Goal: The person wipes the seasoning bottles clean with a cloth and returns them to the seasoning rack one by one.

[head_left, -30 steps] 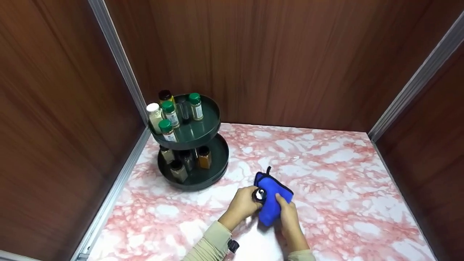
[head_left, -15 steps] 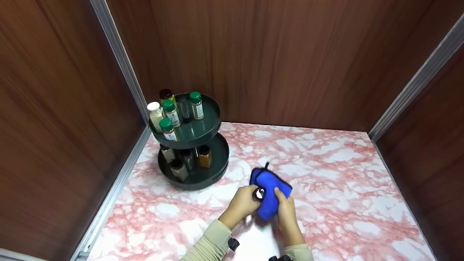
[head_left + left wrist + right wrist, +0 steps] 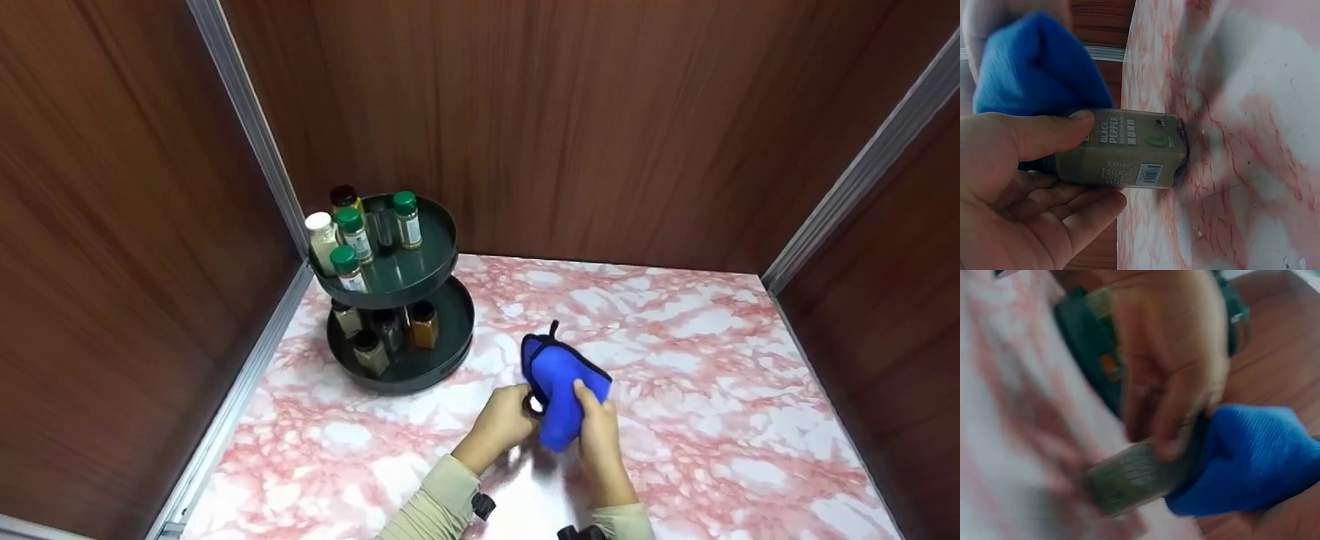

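My left hand (image 3: 504, 417) grips a black pepper jar (image 3: 1129, 147) between thumb and fingers, just over the marbled surface. The jar is square and clear-sided, with a printed label and barcode; its dark cap (image 3: 533, 405) shows in the head view. In my right hand (image 3: 598, 427) is a folded blue cloth (image 3: 559, 390) with black edging and a small loop. The cloth lies against the cap end of the jar, covering part of it. In the right wrist view the jar (image 3: 1134, 475) is blurred.
A dark green two-tier turntable (image 3: 405, 379) stands at the left. Its upper tier carries several bottles, among them a white-capped one (image 3: 324, 244) and green-capped ones (image 3: 409, 221). Dark-capped jars (image 3: 424, 326) sit on the lower tier. Wood-grain panels (image 3: 525, 135) enclose the back and sides.
The blue cloth in my right hand has shifted slightly up and away around the jar's cap, hiding more of it. My left hand keeps its hold on the jar, nearly still.
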The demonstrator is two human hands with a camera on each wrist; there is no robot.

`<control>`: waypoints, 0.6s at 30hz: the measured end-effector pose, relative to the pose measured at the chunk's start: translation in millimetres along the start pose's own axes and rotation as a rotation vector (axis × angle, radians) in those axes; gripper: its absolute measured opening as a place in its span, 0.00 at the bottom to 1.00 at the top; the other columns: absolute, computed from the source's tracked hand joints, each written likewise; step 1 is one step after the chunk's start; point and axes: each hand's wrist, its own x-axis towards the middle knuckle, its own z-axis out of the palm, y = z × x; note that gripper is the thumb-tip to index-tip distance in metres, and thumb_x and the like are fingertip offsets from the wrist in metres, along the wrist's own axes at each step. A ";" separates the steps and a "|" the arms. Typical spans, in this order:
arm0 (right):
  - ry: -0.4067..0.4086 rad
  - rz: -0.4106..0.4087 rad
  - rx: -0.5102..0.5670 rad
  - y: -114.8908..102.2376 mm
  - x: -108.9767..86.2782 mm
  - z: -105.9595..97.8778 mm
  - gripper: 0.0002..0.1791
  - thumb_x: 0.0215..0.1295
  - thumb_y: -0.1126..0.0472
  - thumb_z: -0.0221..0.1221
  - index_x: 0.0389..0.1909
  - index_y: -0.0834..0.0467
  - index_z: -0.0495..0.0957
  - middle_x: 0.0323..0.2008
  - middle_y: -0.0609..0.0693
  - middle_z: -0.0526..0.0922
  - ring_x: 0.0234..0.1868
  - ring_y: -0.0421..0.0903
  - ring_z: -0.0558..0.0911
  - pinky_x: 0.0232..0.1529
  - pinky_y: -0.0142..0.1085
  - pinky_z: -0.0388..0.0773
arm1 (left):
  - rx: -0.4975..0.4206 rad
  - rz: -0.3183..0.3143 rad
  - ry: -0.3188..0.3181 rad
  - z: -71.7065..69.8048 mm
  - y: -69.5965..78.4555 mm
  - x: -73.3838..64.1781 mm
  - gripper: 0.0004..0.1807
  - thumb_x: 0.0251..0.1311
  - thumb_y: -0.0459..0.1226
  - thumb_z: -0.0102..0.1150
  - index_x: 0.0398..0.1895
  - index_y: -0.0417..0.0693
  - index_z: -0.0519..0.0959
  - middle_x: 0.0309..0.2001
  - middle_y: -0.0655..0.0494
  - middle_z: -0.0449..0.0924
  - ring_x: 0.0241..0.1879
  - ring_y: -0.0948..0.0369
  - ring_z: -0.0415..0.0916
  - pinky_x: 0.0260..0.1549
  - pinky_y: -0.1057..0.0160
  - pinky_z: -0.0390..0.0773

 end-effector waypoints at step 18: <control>0.033 0.091 -0.102 18.9 -14.5 -26.5 0.24 0.75 0.49 0.56 0.52 0.69 0.76 0.32 0.50 0.88 0.34 0.43 0.86 0.39 0.36 0.84 | -0.106 -0.080 -0.059 3.3 -0.9 -2.9 0.20 0.43 0.27 0.73 0.44 0.43 0.84 0.39 0.50 0.88 0.36 0.63 0.76 0.42 0.61 0.77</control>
